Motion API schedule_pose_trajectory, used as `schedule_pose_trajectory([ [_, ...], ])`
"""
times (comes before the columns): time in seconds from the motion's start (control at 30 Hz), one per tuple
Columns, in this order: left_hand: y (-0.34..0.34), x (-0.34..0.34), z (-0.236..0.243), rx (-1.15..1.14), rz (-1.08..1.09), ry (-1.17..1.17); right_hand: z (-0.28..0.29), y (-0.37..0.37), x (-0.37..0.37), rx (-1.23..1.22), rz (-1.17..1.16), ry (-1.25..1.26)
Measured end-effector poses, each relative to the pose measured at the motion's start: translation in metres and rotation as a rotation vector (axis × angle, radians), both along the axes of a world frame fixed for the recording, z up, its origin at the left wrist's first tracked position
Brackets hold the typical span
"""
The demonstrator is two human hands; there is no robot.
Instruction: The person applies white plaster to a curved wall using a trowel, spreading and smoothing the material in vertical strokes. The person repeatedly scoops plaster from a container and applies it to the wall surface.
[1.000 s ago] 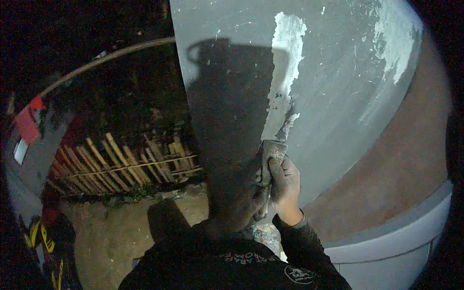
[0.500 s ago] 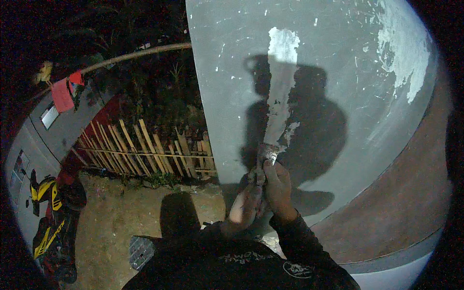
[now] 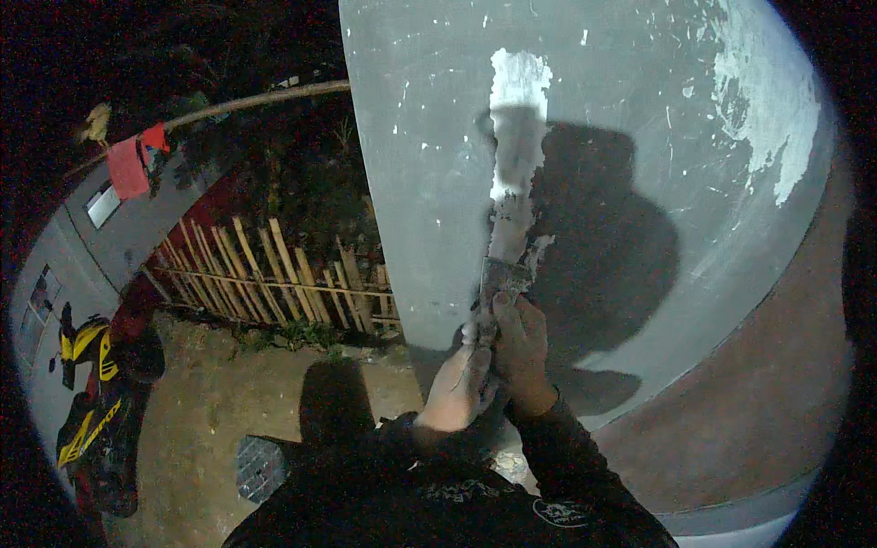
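In front of me, my right hand [image 3: 521, 345] grips a putty knife [image 3: 505, 274], thumb pressed on its broad blade. The blade lies against the grey wall [image 3: 420, 164]. My left hand [image 3: 457, 388] is closed around the lower part of the same tool, close beside the right hand; the handle is mostly hidden between them. Both hands look smeared with pale filler. Above the blade a vertical strip of putty [image 3: 521, 78] runs up the wall, bright white at its top and shaded lower down, with ragged edges.
Another white patch [image 3: 776, 119] marks the wall at upper right, above a brown band [image 3: 731, 374]. To the left are a bamboo fence [image 3: 274, 279], a yellow and black motorbike [image 3: 96, 411] and hanging red cloth [image 3: 128, 169]. A dark grey block-like object [image 3: 260, 468] sits on the ground.
The putty knife and both hands have shifted slightly left, and the blade's bright glint has gone. My shadow on the wall has moved right, leaving more of the strip lit.
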State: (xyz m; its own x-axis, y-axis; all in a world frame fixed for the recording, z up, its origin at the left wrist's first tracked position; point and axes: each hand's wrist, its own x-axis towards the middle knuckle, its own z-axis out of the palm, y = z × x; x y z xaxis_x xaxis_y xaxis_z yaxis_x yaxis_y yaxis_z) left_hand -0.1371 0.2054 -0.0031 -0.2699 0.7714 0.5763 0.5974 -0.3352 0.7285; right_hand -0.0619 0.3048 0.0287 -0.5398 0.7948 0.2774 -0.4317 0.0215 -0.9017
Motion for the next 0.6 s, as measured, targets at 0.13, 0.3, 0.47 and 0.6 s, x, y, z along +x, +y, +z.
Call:
schedule_pose_trajectory([
  [0.13,-0.009,0.014,0.009,-0.205,-0.091,-0.661,0.005,0.003,0.002,0.034,-0.03,-0.039],
  [0.3,-0.017,0.016,0.021,-0.129,-0.223,-0.722,0.017,-0.001,0.003,0.159,-0.072,-0.028],
  [0.47,-0.023,0.017,0.027,-0.119,-0.267,-0.711,0.026,-0.01,0.003,-0.016,0.007,-0.114],
  [0.6,-0.026,0.016,0.028,-0.108,-0.18,-0.597,0.028,-0.014,0.001,0.108,-0.034,-0.101],
])
